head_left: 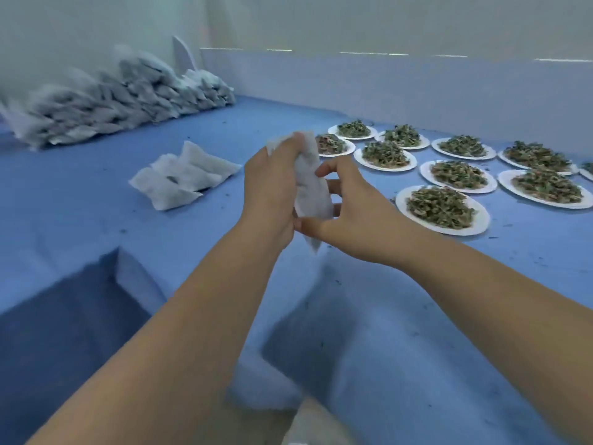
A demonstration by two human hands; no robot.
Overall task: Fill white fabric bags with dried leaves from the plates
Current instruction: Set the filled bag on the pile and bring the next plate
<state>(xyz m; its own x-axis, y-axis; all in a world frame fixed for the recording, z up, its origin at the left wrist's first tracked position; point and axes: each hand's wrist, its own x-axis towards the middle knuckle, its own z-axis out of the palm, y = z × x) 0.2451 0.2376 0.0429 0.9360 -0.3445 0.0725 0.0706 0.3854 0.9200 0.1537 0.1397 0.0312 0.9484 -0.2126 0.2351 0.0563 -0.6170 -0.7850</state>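
One white fabric bag [313,187] is in play, held up over the blue cloth [96,203] at frame centre, clear of the surface. It is thin, semi-sheer, crumpled and long, standing roughly upright and leaning a bit right. Its top is bunched, and a loose corner pokes out below the hands. Contents can't be seen through the fabric.

The left hand [272,187] has its fingers curled tight round the bag's upper end, squeezing the mouth. The right hand [349,213] takes the lower half, with the thumb on the front and the fingers slightly apart and wrapped behind.

Counts:
- Plates [401,203]: nine whole white ones in a cluster at right of frame, plus a tenth cut off by the right edge. Each carries a heap of dried leaves [441,208], green-brown. The nearest plate is just beside the right hand.
- Small pile of filled bags [183,175]: left of centre, lying flat and overlapping. There seem to be three or four; the exact number is unclear.
- Stack of filled bags [128,101]: long row against the wall, upper left of frame. It is blurred and has too many to count.

Dark leaf crumbs are scattered over the cloth, mostly near the plates.
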